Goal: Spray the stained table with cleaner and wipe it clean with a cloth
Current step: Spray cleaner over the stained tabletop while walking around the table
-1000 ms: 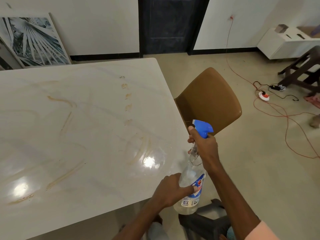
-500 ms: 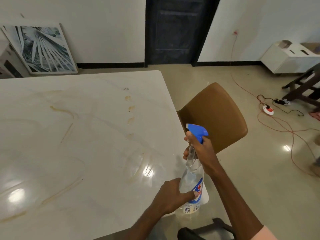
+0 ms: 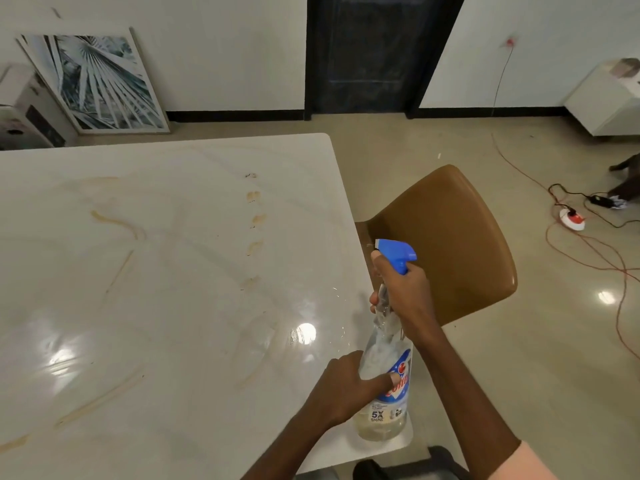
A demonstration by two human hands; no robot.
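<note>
At 5 o'clock corner of table (image 3: 166,306): spray bottle (image 3: 386,375) upright, base on top. Right hand (image 3: 403,289) wraps neck below blue trigger; left hand (image 3: 346,386) grips body. Aim nozzle at 10 o'clock toward stains (image 3: 254,216) w/ short pulls, bottle kept steady. Cloth not in view.

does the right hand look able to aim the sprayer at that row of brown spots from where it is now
Probably yes. The right hand grips the spray bottle at its neck, blue nozzle facing left over the table. Nothing stands between it and the brown spots; the left hand steadies the bottle lower down.
</note>
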